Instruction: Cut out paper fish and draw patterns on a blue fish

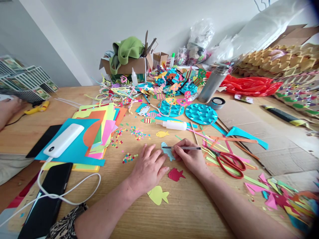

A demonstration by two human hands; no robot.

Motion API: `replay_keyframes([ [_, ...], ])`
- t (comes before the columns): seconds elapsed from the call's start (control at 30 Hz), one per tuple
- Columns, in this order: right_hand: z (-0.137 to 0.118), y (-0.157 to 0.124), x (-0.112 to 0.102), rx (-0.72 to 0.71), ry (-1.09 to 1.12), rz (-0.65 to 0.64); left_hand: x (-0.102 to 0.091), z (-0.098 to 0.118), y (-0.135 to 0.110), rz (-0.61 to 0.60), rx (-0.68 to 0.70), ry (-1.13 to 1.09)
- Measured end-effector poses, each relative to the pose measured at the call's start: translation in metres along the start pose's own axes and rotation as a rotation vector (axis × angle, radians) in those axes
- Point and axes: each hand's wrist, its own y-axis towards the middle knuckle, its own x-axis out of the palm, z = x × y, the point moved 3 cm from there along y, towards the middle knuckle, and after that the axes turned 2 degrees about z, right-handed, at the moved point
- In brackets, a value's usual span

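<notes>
A pen with a dark tip is gripped in my right hand, its point on a light blue paper fish lying on the table. My left hand lies flat, fingers spread, its fingertips beside the blue fish. Just below the hands is a red paper fish. Closer to me a yellow-green paper fish sits partly under my left wrist. Beyond the blue fish lies a small yellow fish. A white glue bottle rests on its side farther back.
Red-handled scissors and paper strips lie to the right. Coloured paper sheets and a white power bank are on the left, near a black phone. A steel flask stands behind. Another person's hand is at far left.
</notes>
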Motion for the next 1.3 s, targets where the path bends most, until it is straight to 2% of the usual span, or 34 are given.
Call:
replay_keyframes([
  [0.17, -0.0005, 0.0, -0.0016, 0.014, 0.005, 0.036, 0.0001, 0.0002, 0.0, 0.016, 0.004, 0.005],
  [0.6, -0.0037, 0.0003, 0.0004, -0.011, -0.049, -0.016, -0.0003, -0.0001, 0.0001, -0.001, 0.002, 0.006],
  [0.9, -0.0038, 0.0012, -0.0046, -0.002, -0.075, 0.112, 0.0001, -0.0006, -0.0005, 0.006, 0.009, -0.002],
  [1.3, -0.0023, 0.0019, -0.0032, -0.005, -0.097, 0.084, -0.0001, -0.0009, -0.0005, 0.017, 0.012, 0.008],
])
